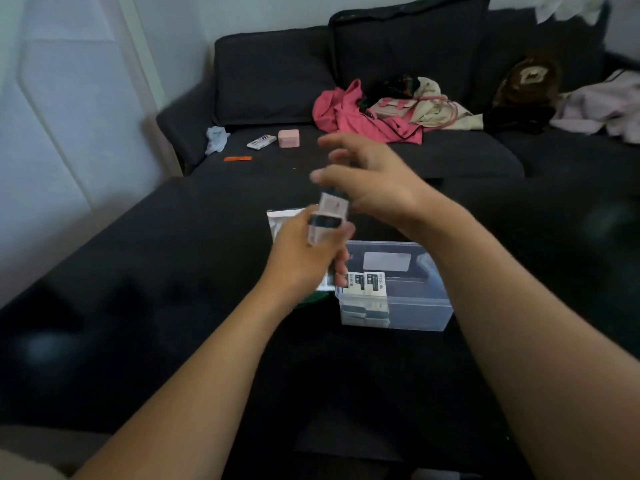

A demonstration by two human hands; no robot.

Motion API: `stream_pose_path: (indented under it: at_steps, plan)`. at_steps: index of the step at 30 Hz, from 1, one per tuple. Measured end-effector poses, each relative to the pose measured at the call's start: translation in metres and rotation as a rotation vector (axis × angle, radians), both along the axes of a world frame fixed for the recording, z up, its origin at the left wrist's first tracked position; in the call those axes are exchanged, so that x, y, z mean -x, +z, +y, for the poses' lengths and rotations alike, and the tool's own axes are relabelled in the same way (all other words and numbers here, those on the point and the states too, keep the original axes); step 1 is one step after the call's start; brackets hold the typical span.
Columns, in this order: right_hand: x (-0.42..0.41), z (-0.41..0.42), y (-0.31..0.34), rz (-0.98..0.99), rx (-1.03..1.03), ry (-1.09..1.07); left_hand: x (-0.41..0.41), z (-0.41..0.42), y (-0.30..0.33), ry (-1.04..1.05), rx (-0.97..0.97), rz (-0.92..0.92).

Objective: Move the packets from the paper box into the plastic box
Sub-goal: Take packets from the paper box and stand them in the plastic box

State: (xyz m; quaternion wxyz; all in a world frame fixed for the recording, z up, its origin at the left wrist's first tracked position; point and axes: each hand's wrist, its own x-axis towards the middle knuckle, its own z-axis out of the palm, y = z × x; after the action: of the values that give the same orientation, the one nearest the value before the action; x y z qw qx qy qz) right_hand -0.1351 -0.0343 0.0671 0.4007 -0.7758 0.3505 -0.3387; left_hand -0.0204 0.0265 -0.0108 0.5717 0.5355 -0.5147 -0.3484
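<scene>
The left hand (pixel 304 251) grips a small stack of packets (pixel 327 220), fingers curled round it, raised above the dark sofa seat (pixel 173 271) just at 10 o'clock of the plastic box (pixel 415 306); the right hand (pixel 374 181) hovers above the stack at 1 o'clock with fingers spread apart and relaxed, holding nothing. The paper box (pixel 282 220) is mostly hidden behind the left hand — only its white flap shows. Two packets in the box (pixel 367 284) stand upright against the clear box's left wall, leaving its right side free; their black-and-white labels carry print too blurred to read. Wide bare seat lies at 9 o'clock and 3 o'clock — clothes (pixel 363 112) and a pink case (pixel 288 138) sit well apart toward 12 o'clock
</scene>
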Motion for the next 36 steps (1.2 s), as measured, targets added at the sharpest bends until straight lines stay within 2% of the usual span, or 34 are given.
stream_pose_path:
  at_steps: [2, 5, 7, 12, 18, 23, 28, 32, 36]
  plan:
    - [-0.005, 0.002, -0.008, 0.159, 0.121, -0.002, 0.010, -0.002, -0.001, -0.017, -0.084, -0.029]
    - [-0.013, -0.001, -0.023, 0.359, 0.191, 0.030, 0.014, -0.005, -0.001, 0.044, -0.177, -0.068]
    - [-0.013, -0.004, -0.028, 0.394, 0.204, 0.064, 0.012, -0.007, -0.002, 0.072, -0.199, -0.060]
    - [-0.007, -0.008, -0.031, 0.263, 0.250, -0.002, 0.005, -0.006, -0.002, 0.139, -0.207, 0.045]
    - [-0.008, -0.003, -0.057, 0.289, 0.214, -0.068, 0.007, -0.007, -0.001, 0.111, -0.223, -0.118]
    - [0.006, -0.006, -0.066, 0.136, 0.131, -0.152, 0.000, -0.006, -0.003, 0.010, -0.249, 0.050]
    - [0.007, -0.005, -0.078, -0.078, -0.145, -0.195, -0.007, -0.006, -0.004, 0.126, -0.178, 0.165]
    - [-0.004, 0.004, -0.076, -0.099, -0.138, -0.188, -0.006, -0.010, -0.004, 0.240, -0.124, 0.299]
    - [-0.004, 0.003, -0.070, -0.056, -0.121, -0.128, -0.003, -0.011, -0.004, 0.195, -0.165, 0.261]
